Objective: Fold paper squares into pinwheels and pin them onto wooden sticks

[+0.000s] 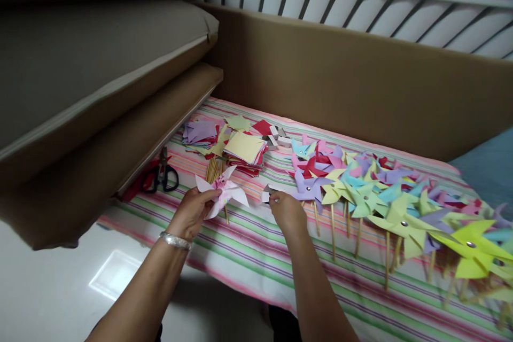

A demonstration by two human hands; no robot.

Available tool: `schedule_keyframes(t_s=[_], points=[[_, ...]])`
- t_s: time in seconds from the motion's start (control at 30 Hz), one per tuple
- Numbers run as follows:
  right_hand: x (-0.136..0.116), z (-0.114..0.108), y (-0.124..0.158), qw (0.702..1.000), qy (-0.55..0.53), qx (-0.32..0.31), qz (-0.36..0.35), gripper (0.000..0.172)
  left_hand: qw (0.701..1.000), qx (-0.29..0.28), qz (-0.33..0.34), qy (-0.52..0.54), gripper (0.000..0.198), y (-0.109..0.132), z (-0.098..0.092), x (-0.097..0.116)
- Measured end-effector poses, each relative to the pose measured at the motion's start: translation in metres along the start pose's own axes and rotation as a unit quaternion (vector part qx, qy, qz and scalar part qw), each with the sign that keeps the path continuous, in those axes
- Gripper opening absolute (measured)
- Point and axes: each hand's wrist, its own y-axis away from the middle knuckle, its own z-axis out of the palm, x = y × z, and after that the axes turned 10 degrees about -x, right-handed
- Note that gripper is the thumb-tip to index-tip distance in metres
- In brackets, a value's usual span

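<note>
My left hand [191,210], a silver bangle on its wrist, grips a pale pink paper pinwheel [223,192] on a wooden stick, held over the striped cloth [256,248]. My right hand [285,208] is pinched on a small white piece [265,195] just right of the pinwheel. Past both hands lies a stack of coloured paper squares [244,148] with a bundle of wooden sticks [212,169] beside it. A long row of finished pinwheels [385,195] stretches to the right of my right hand.
Black-handled scissors [162,176] lie at the cloth's left edge under brown cushions [100,112]. A brown cardboard wall [360,80] backs the cloth, with white slats above. Glossy white floor [60,283] is at lower left, and blue fabric [489,168] at right.
</note>
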Motion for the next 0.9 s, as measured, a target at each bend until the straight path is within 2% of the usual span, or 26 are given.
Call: schedule_keyframes(t_s=[0.13,0.37,0.63,0.8,0.9], points=[[0.001,0.0,0.0,1.0,0.015,-0.012,-0.022,0.025,1.0,0.01,0.006,-0.006,0.019,0.0,-0.001,0.001],[0.003,0.0,-0.004,1.0,0.013,-0.007,-0.017,0.026,0.999,0.025,0.013,-0.032,0.019,-0.003,-0.009,0.005],[0.004,0.003,-0.005,1.0,-0.007,-0.003,-0.021,0.025,0.999,0.006,0.004,-0.036,0.018,-0.005,-0.015,-0.001],[0.007,-0.003,-0.003,0.999,-0.037,-0.001,-0.027,0.022,1.0,0.016,0.008,-0.025,0.019,-0.004,-0.013,0.002],[0.012,-0.008,0.003,0.992,-0.116,-0.022,-0.043,0.02,0.999,0.026,0.011,-0.017,0.018,-0.003,-0.01,0.004]])
